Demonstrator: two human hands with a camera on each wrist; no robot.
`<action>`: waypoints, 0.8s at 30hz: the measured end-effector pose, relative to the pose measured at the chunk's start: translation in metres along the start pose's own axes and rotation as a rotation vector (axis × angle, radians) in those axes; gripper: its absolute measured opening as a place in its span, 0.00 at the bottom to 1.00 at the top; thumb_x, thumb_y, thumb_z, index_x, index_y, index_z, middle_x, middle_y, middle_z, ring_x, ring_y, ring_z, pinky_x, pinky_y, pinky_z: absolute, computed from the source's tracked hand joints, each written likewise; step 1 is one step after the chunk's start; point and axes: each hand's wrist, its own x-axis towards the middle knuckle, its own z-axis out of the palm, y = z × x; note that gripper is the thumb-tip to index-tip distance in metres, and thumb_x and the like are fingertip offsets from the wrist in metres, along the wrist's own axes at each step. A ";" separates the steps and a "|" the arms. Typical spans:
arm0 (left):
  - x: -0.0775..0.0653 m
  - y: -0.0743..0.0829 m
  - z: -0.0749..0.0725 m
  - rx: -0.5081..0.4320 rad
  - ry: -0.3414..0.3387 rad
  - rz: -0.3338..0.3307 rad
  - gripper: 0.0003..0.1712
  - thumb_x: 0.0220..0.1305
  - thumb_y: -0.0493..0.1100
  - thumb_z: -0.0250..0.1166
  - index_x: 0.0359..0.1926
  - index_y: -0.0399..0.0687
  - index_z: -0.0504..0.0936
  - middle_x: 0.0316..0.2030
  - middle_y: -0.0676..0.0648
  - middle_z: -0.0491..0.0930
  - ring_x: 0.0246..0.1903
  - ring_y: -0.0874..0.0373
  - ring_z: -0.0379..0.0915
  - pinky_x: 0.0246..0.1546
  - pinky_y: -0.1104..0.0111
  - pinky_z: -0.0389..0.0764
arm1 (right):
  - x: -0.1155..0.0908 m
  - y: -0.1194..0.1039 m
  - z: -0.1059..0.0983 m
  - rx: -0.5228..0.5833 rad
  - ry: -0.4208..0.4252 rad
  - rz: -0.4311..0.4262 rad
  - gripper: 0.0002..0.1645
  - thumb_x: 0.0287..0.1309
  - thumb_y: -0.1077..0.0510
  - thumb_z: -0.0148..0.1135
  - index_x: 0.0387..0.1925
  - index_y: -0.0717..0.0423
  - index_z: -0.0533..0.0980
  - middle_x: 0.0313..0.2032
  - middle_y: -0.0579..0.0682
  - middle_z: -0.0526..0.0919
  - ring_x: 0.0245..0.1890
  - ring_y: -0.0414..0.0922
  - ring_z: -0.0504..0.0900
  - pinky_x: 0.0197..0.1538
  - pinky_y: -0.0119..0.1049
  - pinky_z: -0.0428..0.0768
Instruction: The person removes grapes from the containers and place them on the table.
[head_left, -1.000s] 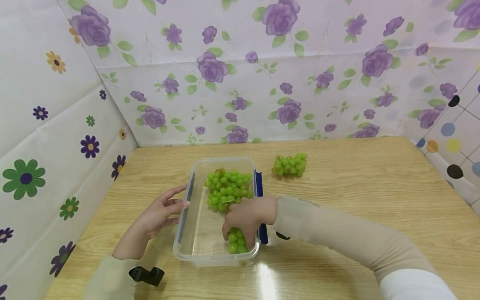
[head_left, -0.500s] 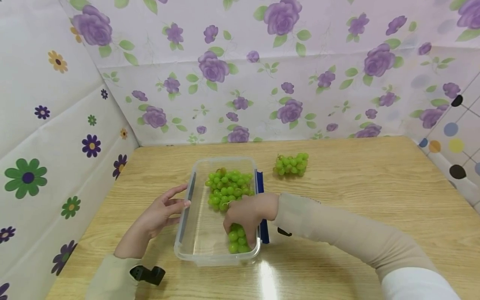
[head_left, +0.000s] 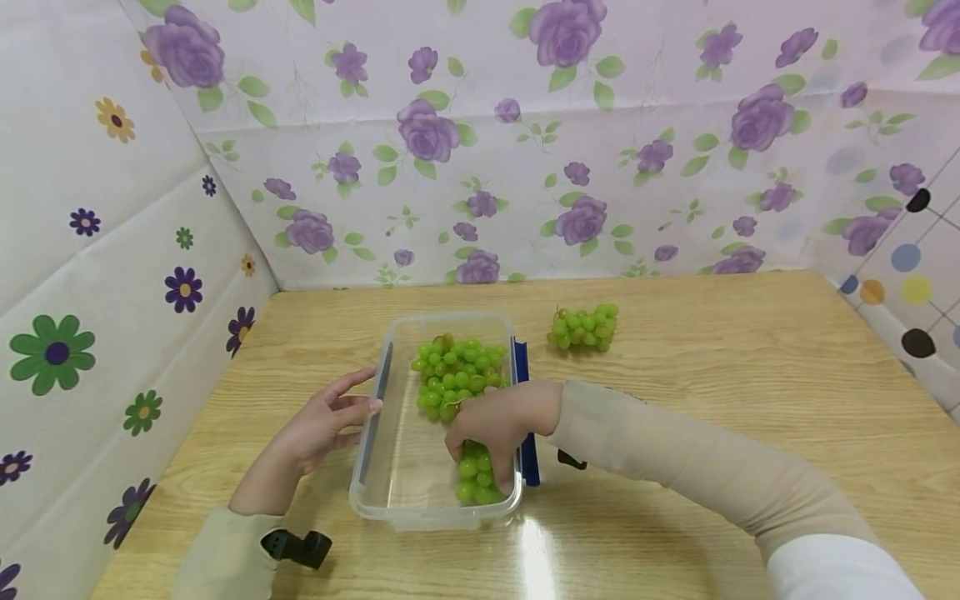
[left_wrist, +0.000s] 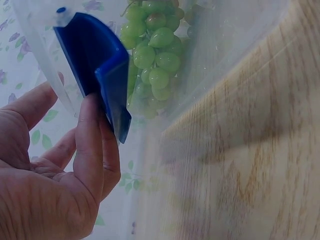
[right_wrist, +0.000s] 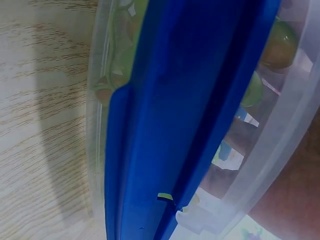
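A clear plastic container point(head_left: 375, 500) with blue side latches stands without a lid on the table. Inside it, a green bunch of grapes point(head_left: 457, 367) fills the far part. In the near right corner, my right hand point(head_left: 491, 429) reaches over the rim and grips another bunch of grapes point(head_left: 474, 485), its fingers curled down over the top. My left hand point(head_left: 326, 425) touches the container's left side with relaxed fingers; in the left wrist view its fingertips lie against a blue latch point(left_wrist: 97, 65). The right wrist view shows the opposite blue latch point(right_wrist: 175, 100) hanging open, close up.
A third bunch of grapes point(head_left: 583, 327) lies on the wooden table point(head_left: 712, 358), to the right of the container. Flowered sheets point(head_left: 525, 167) stand behind the table and along its left side.
Both hands stay almost where they were, the right still in the container at the same grapes, the left at its side. The whole view has shifted very slightly.
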 end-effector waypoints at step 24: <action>0.000 0.000 -0.001 -0.005 -0.011 -0.004 0.41 0.69 0.49 0.58 0.75 0.53 0.47 0.58 0.36 0.66 0.53 0.52 0.69 0.56 0.53 0.71 | -0.011 0.003 0.002 0.040 0.115 -0.027 0.29 0.32 0.55 0.82 0.41 0.46 0.78 0.41 0.35 0.79 0.43 0.33 0.72 0.47 0.32 0.69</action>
